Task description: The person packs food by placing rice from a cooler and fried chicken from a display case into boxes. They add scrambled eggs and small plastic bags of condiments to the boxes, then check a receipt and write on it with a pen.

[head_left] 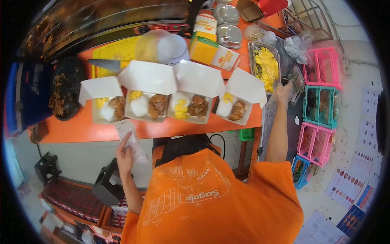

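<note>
My left hand (125,156) holds a long paper receipt (132,140) below the leftmost box, at the counter's front edge. My right hand (282,92), in a clear plastic glove, reaches to the right, by the lower corner of a tray of yellow scrambled egg (266,67); its fingertips are at a clear plastic container (296,81), and whether they grip it is unclear. Several open white boxes stand in a row, among them one at the left (109,107) and one at the right (233,109), each with white rice, yellow egg and a brown fried piece.
Behind the boxes are a knife (103,64), a yellow cutting board (118,49), a round scale (168,46) and yellow-green cartons (203,49). A black pan (68,87) sits left. Clear lidded containers (228,36) stand at the back. Coloured baskets (321,105) line the right wall.
</note>
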A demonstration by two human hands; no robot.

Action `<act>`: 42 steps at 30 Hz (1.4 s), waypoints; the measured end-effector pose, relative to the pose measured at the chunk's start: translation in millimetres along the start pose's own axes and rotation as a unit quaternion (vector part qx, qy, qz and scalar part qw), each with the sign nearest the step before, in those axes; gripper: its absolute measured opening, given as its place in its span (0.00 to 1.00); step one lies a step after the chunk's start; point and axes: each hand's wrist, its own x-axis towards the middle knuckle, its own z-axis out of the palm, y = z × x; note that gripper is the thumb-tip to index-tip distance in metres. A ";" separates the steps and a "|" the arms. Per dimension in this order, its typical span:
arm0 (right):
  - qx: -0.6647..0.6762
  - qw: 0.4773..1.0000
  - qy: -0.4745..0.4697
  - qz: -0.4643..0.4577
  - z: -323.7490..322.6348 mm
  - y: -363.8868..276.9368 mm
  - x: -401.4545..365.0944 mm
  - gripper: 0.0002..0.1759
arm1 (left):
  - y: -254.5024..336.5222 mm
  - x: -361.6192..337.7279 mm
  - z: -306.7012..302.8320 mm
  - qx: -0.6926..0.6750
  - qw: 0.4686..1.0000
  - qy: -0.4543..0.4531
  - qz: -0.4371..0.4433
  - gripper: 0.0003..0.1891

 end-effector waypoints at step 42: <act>0.097 0.841 -0.281 -0.451 10.0 -26.9 -203.8 0.10 | -86.0 -30.5 333.0 0.102 0.985 -0.132 0.053 0.33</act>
